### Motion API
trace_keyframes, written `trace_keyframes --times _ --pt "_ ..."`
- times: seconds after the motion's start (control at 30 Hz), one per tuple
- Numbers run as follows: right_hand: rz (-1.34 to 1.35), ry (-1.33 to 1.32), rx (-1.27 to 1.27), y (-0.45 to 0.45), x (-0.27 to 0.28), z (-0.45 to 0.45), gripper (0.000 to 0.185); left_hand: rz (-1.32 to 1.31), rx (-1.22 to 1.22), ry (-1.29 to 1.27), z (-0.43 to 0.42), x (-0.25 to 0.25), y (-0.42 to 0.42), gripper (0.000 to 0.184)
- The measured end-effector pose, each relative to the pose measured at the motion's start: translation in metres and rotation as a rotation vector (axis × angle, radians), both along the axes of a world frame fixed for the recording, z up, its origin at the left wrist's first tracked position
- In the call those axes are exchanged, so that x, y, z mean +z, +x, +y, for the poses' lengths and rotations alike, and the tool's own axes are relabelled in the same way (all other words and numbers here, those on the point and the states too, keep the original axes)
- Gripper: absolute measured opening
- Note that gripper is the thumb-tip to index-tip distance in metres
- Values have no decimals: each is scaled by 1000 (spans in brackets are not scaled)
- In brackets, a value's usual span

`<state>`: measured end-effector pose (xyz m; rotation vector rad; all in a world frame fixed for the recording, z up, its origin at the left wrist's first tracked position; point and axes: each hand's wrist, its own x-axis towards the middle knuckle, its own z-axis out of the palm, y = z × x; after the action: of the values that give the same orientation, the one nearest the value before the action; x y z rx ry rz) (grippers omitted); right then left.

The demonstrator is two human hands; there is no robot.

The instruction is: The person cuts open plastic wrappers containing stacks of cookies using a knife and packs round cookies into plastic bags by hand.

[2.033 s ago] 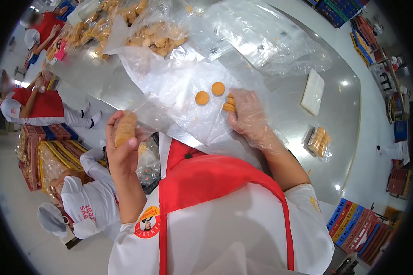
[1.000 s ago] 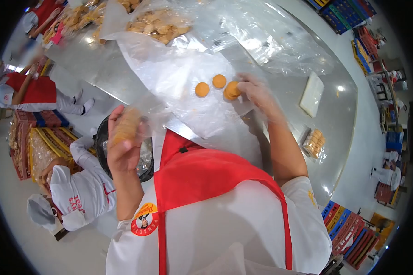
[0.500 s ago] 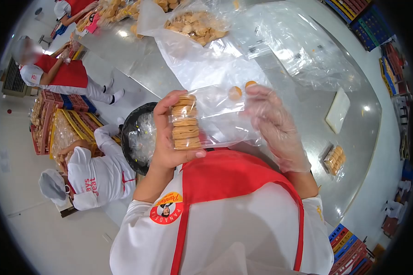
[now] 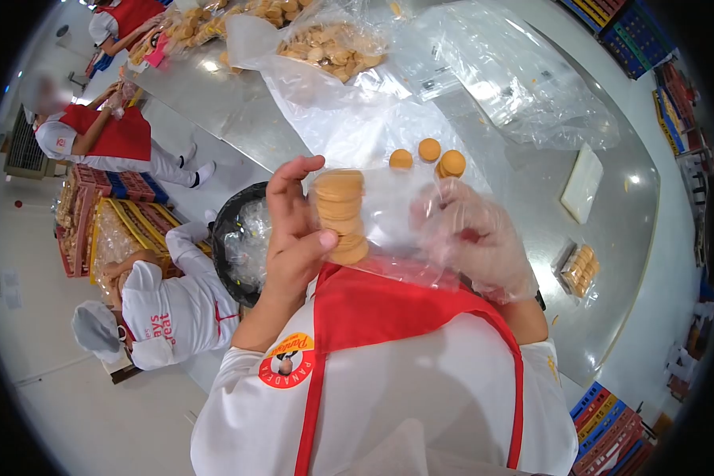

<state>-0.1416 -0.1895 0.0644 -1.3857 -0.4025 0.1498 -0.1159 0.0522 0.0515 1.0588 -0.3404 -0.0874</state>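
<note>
- At the far left: a standing co-worker (image 4: 107, 135) above stacked crates (image 4: 119, 210); lower down, a second co-worker (image 4: 166, 317) in white, bent beside them.
- Left of the body: a dark-lined bin (image 4: 227, 266), crumpled clear plastic (image 4: 250, 234) inside.
- Next, left grip (image 4: 287, 247): closed around a stack of round biscuits (image 4: 339, 210) within a clear bag (image 4: 393, 194), raised in front of the body, thumb pressed against the stack, one finger lifted apart.
- Beyond, toward the far side of the counter (image 4: 631, 238): a heap of biscuits (image 4: 333, 51).
- Past the bag, on pale sheeting (image 4: 333, 131): two single biscuits (image 4: 401, 159) and a small pile (image 4: 451, 163), close together.
- Then right grip (image 4: 480, 242), in a thin clear glove: fingers curled at the bag's loose end; through blur and film, impossible to tell whether closed on it.
- Farther right: a white slab (image 4: 582, 184) and, nearer the body, a wrapped packet of biscuits (image 4: 581, 270).
</note>
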Motion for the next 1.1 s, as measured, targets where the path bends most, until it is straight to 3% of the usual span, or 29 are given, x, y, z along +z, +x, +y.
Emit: trace_keyframes --times 0.07,0.17,0.3,0.4,0.5,0.7,0.9,1.0,1.1 --pt "-56 -120 43 -3 7 2 29 44 -16 -61 0 -1 2 79" --pt "-289 -435 -260 -3 14 17 37 134 -54 -79 3 -7 4 75" --pt "-305 -453 -328 -1 17 22 44 187 -67 -74 -2 -5 -3 60" --pt "-384 -435 -353 2 4 25 47 215 -110 -217 -8 -9 -7 44" --pt "-484 -502 -469 3 -8 26 46 101 -62 -190 -13 -17 -4 29" --pt "-513 -570 -490 -2 -11 18 46 88 -78 -168 -9 -21 -2 18" --pt "-552 -592 -410 -1 -2 22 51 195 -100 -128 -15 -9 -5 38" --pt "-634 -626 -419 -2 2 20 50 294 -190 -41 -17 4 -4 56" --pt "-731 -623 -420 -1 7 20 49 430 -347 31 -9 5 1 62"
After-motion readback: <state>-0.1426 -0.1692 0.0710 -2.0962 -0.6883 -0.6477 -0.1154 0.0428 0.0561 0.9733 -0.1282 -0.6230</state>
